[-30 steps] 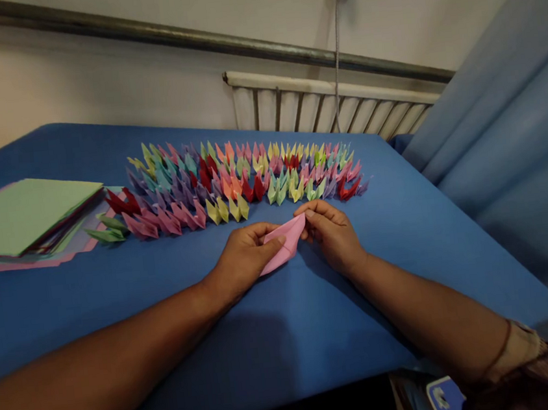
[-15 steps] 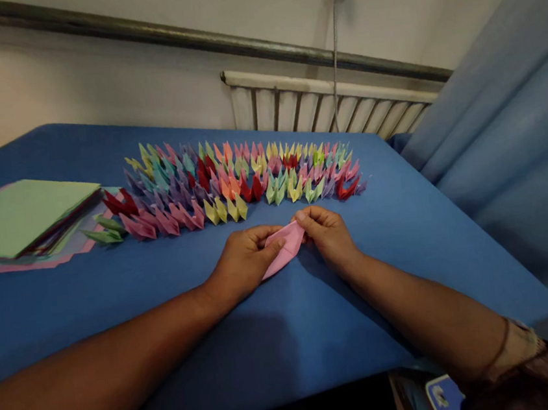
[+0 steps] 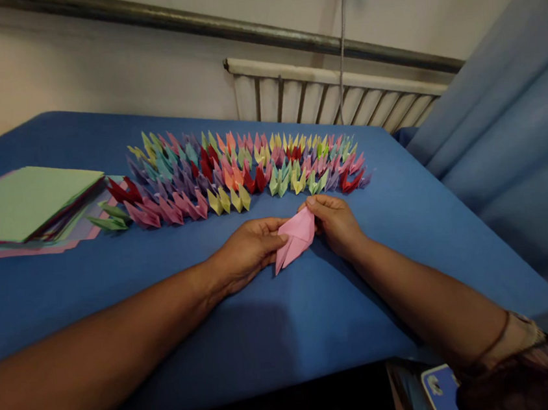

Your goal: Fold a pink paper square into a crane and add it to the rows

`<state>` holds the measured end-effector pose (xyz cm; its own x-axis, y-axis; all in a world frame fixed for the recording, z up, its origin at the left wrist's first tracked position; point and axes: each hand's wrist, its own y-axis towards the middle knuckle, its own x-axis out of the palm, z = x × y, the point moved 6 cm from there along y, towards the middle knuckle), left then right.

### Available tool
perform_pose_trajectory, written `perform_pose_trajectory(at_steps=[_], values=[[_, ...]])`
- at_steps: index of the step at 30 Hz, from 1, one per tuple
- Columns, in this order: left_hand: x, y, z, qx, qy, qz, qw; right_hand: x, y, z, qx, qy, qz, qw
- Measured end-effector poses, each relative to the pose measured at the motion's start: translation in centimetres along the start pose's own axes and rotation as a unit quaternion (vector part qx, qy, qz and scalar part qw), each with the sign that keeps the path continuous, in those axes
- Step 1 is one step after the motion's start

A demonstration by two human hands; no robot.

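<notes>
Blue table (image 3: 436, 253): cranes (image 3: 254, 182) in rows, paper stack (image 3: 33, 197) at left. Pink paper (image 3: 300, 233) before the cranes, thumb and fingers of left hand (image 3: 249, 250) grasping its left side, right hand (image 3: 339, 225) pinching its upper-right tip. Below, blue panel (image 3: 445, 402) (white mark, illegible).

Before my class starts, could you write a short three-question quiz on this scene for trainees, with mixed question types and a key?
1. Multiple choice: What do the left hand and the right hand both hold?
a) a flat white card
b) a folded pink paper piece
c) a folded red paper piece

2. True or false: The stack of square coloured paper sheets lies to the left of the rows of small folded multicoloured paper figures.

3. Fill in the blank: The smooth, flat surface under the figures is coloured ____.

Key: 1. b; 2. True; 3. blue
</notes>
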<state>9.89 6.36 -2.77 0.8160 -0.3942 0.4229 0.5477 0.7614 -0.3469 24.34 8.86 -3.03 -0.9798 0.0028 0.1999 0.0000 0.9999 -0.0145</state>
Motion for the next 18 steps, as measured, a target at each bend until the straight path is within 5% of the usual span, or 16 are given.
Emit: perform_pose_trajectory(at_steps=[8, 13, 18], values=[[0.3, 0.0, 0.1, 0.029, 0.104, -0.019, 0.994, 1.0, -0.4, -0.6, -0.038, -0.072, -0.078, 0.994], [-0.1, 0.1, 0.3, 0.060, 0.216, 0.026, 0.974, 1.8, -1.1, -1.0, -0.078, -0.142, -0.103, 0.981], [-1.2, 0.0, 0.9, 0.104, 0.162, 0.129, 0.973, 1.5, -1.2, -0.6, -0.052, -0.105, -0.059, 0.991]])
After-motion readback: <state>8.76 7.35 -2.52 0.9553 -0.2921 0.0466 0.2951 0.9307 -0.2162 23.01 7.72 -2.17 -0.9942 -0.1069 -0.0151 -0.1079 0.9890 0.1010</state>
